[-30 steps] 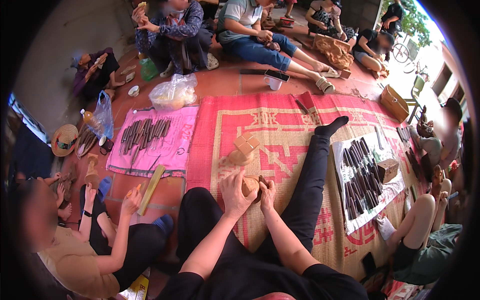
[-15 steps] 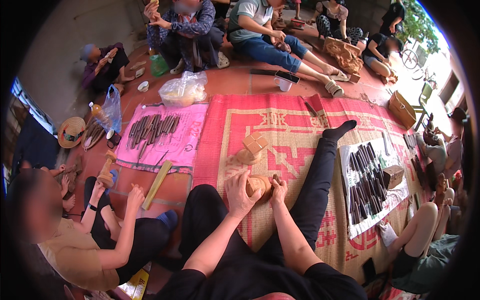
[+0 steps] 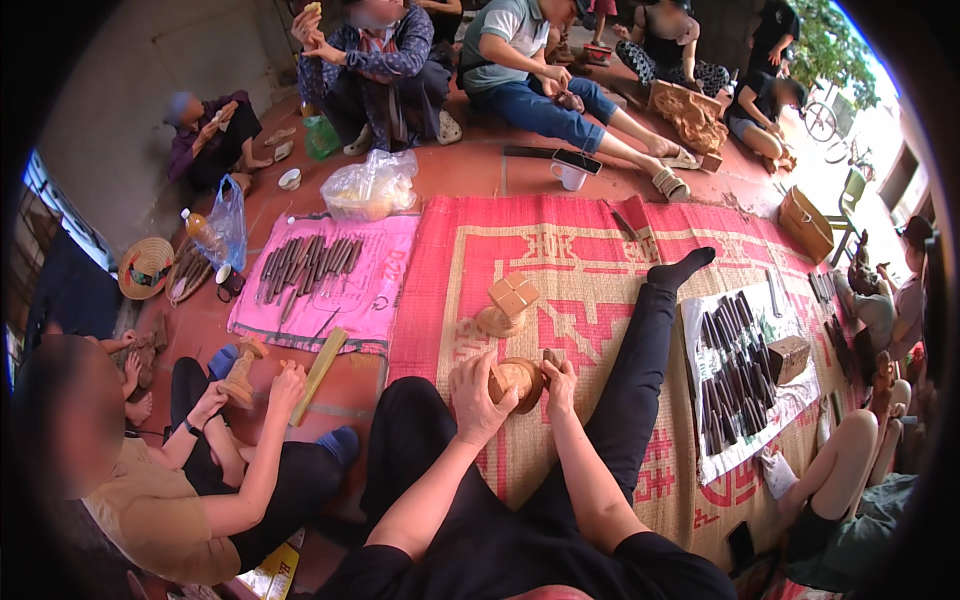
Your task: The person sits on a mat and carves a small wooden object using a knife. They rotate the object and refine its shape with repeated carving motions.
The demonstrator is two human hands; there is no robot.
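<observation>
My left hand (image 3: 478,398) is closed round the left side of a round, turned piece of light brown wood (image 3: 522,376), its thumb across the near face. At the piece's right edge, my right hand (image 3: 561,386) has its fingers bent in a pinch. A small brown end shows at those fingertips, too small to name. Just beyond my hands, a second wooden piece with a square block top (image 3: 514,293) stands on the mat on its round base.
The red and straw mat (image 3: 590,240) lies under my legs. Dark carving tools (image 3: 735,360) lie on a white sheet at right, more tools (image 3: 310,265) on a pink cloth at left. Close on my left, a co-worker holds a wooden piece (image 3: 242,375). Other people sit around.
The wooden piece in my left hand has tipped slightly, showing more of its face. The co-worker at left has lowered their piece and brought the other hand nearer it.
</observation>
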